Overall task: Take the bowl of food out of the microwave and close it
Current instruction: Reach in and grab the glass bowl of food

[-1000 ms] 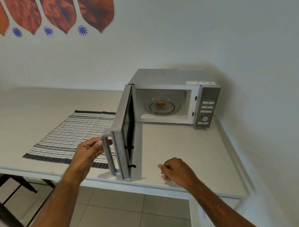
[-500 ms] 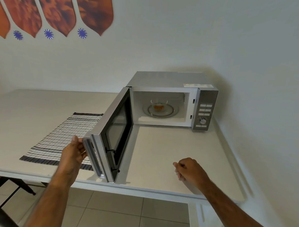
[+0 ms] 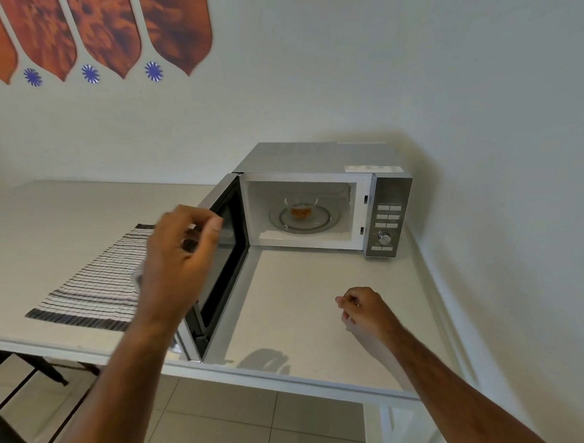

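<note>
A silver microwave [image 3: 320, 159] stands at the back right corner of the table. Its door [image 3: 227, 262] is swung wide open toward me on the left. Inside, a small clear glass bowl [image 3: 300, 206] with orange food sits on the round glass turntable [image 3: 320, 222]. My left hand [image 3: 177, 260] is raised in front of the door's top edge, fingers loosely curled and apart, holding nothing; it hides the door handle. My right hand [image 3: 364, 308] hovers over the table in front of the microwave, curled into a loose fist with nothing in it.
A black-and-white striped placemat [image 3: 97, 279] lies on the white table [image 3: 313, 306] left of the door. The wall runs close along the right side and behind the microwave. The table's front edge is just below my hands, with tiled floor beneath.
The door has swung further open to the left. My left hand has let go of the handle and risen in front of the door. My right hand has barely moved.
</note>
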Available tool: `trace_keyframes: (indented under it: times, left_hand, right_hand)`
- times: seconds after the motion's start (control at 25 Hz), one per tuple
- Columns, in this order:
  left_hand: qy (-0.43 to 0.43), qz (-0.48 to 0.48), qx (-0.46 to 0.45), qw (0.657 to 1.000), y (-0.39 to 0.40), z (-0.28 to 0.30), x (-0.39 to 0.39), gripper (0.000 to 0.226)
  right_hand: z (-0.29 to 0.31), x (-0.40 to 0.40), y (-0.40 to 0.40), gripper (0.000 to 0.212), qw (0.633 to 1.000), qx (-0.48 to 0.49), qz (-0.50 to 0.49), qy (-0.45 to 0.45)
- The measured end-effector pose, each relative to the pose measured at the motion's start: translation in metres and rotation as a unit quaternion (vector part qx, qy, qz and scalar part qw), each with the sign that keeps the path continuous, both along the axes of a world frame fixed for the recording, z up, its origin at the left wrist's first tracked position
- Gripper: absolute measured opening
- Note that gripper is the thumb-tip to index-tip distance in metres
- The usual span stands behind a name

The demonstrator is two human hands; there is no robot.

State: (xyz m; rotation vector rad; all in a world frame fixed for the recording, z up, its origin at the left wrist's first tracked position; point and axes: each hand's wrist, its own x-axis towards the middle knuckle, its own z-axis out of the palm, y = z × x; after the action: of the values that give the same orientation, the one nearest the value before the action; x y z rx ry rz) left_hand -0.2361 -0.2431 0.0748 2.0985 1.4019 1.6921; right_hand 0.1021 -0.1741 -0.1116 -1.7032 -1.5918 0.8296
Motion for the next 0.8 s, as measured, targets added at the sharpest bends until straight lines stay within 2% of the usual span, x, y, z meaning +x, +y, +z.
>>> trace_keyframes:
  times: [0.16, 0.36, 0.56, 0.68, 0.8]
  left_hand:
    - [-0.022, -0.095, -0.143, 0.985, 0.029, -0.035, 0.073, 0.009]
    - [-0.086, -0.091, -0.286, 0.950, 0.105, -0.101, 0.131, 0.009]
    - [-0.115, -0.023, -0.320, 0.940, 0.198, -0.140, 0.151, 0.013]
    - [-0.145, 0.004, -0.328, 0.933, 0.264, -0.146, 0.154, 0.016]
    - [-0.158, 0.022, -0.344, 0.925, 0.319, -0.141, 0.155, 0.028]
  right_hand:
    - [0.012, 0.001, 0.023, 0.032, 1.000, 0.011, 0.006, 0.007]
    - [0.027, -0.011, 0.075, 0.030, 0.998, 0.017, -0.016, 0.065]
    - [0.036, -0.021, 0.150, 0.027, 0.992, 0.015, -0.041, 0.118]
    - [0.037, -0.027, 0.201, 0.018, 0.987, 0.009, -0.070, 0.146]
    - [0.037, -0.033, 0.241, 0.009, 0.981, 0.010, -0.077, 0.176]
